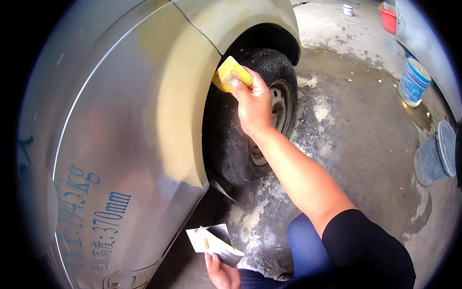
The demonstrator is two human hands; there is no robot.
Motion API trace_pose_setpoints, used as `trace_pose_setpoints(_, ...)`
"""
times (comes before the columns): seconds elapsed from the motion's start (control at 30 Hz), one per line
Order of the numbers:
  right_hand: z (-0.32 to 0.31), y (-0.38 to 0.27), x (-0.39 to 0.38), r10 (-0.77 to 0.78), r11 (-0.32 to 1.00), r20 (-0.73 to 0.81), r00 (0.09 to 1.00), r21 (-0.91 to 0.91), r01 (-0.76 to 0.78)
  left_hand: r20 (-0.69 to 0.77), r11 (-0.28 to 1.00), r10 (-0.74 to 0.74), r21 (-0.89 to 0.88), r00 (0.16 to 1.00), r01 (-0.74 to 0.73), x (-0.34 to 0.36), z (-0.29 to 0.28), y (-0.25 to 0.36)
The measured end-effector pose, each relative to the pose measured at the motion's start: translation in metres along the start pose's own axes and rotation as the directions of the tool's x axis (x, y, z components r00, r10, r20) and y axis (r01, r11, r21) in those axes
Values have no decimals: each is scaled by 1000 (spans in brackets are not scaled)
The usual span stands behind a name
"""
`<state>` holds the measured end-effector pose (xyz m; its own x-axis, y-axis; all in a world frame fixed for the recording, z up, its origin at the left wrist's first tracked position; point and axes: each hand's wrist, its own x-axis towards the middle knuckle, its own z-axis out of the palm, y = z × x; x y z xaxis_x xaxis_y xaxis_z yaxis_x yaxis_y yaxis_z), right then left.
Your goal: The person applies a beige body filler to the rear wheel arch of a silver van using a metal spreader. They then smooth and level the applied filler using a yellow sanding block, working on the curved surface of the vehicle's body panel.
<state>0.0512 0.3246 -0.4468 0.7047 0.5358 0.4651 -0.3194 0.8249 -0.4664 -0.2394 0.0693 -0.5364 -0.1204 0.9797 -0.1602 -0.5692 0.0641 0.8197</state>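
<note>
My right hand (256,107) grips a yellow plastic spreader (230,72) between thumb and fingers, at the edge of the wheel arch. Greyish smears mark the spreader's face. A band of beige filler (179,103) curves along the arch of the silver vehicle panel (108,115). Low in the picture, my left hand (222,273) pinches thin, flat metal scraper plates (222,249), which overlap; a small dab of yellowish paste lies on the pale upper one. Whether the spreader touches the panel I cannot tell.
Behind my right hand stands a black tire (228,144) on a worn steel wheel (279,108). On the stained concrete floor (361,144) to the right are a blue-and-white bucket (415,82) and a grey bucket (433,156). Farther off are a red basin (388,20) and a small white tub (347,10).
</note>
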Motion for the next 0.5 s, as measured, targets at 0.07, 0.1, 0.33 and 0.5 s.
trace_pose_setpoints(0.07,8,-2,-18,-55,951,50,997,-303,68,-16,1000,7,-8,1000,-7,0,0,-1)
trace_pose_setpoints(0.1,4,6,-34,-64,923,95,993,-373,95,-9,1000,8,-12,1000,-8,-1,0,0)
trace_pose_setpoints(0.33,-33,15,-138,170,822,420,892,-560,107,-6,997,23,-72,1000,-24,8,-2,0)
trace_pose_setpoints(0.5,-57,-19,-168,585,722,343,735,-634,-279,88,992,58,-115,994,-47,13,-5,16)
